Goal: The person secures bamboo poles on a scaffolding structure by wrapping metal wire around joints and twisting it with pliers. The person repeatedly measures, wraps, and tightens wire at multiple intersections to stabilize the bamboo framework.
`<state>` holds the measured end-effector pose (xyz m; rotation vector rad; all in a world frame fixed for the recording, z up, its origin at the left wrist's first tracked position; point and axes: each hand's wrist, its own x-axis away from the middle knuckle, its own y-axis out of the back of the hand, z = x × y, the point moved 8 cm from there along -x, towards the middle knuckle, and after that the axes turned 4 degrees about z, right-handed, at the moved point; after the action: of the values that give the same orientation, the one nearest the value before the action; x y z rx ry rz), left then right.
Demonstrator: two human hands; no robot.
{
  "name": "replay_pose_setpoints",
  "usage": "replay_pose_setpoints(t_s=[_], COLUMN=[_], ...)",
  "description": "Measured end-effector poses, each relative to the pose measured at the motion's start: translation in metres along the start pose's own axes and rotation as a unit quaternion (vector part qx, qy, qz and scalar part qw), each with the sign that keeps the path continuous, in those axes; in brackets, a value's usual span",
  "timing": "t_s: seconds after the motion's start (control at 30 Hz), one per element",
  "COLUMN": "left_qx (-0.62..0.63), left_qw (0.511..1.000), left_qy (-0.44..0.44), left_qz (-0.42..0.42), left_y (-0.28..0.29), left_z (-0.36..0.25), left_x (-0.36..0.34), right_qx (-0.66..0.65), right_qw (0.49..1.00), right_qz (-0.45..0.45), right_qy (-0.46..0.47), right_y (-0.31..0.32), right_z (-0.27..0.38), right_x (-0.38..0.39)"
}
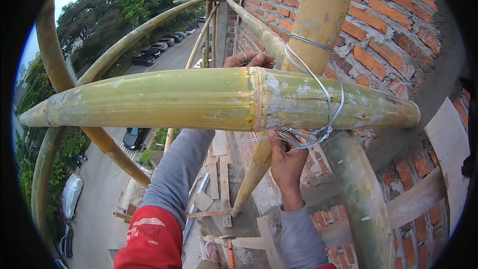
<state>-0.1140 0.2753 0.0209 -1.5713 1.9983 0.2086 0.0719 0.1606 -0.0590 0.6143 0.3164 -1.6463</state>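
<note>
Fingers of the left hand (248, 60) are curling over the top of the horizontal bamboo pole (199, 98), gripping it from behind, with the grey sleeve reaching up from under the pole. The right hand (285, 157) is sitting just below that pole, closed round the twisted ends of the steel wire (318, 87) and pinching them where several loose strands are sticking out to the left. The wire is looping several times round the joint where the horizontal pole is crossing an upright bamboo pole (323, 15). Besides these two, at least four more bamboo poles are showing: one slanting along the brick wall (393, 35), one thick green one running down at lower right, and curved ones at the left. Far below, a street with parked cars (159, 47) and trees is lying, and timber scraps are littering a concrete ledge (244, 219) under the hands, where a sandalled foot and an orange-handled hammer (230, 251) are showing.
</note>
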Motion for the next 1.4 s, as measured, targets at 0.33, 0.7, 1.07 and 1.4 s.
replay_pose_setpoints(t_s=[0.33,0.7,1.07,1.4], left_qx=[-0.345,-0.587,-0.681,-0.696], left_qw=[0.922,0.793,0.704,0.622], left_qy=[-0.170,-0.159,-0.202,-0.354], left_qz=[-0.055,0.025,0.005,-0.057], left_y=[-0.018,-0.067,-0.070,-0.071], left_z=[0.015,-0.021,-0.024,-0.045], left_x=[0.108,0.131,0.127,0.115], right_qx=[0.022,-0.038,0.087,0.129], right_qw=[0.996,0.993,0.986,0.991], right_qz=[0.032,0.059,0.088,0.023], right_qy=[-0.084,-0.095,-0.112,0.015], right_y=[0.000,-0.004,-0.011,0.018], right_z=[-0.009,0.004,0.032,0.051], right_x=[0.000,-0.006,0.002,0.005])
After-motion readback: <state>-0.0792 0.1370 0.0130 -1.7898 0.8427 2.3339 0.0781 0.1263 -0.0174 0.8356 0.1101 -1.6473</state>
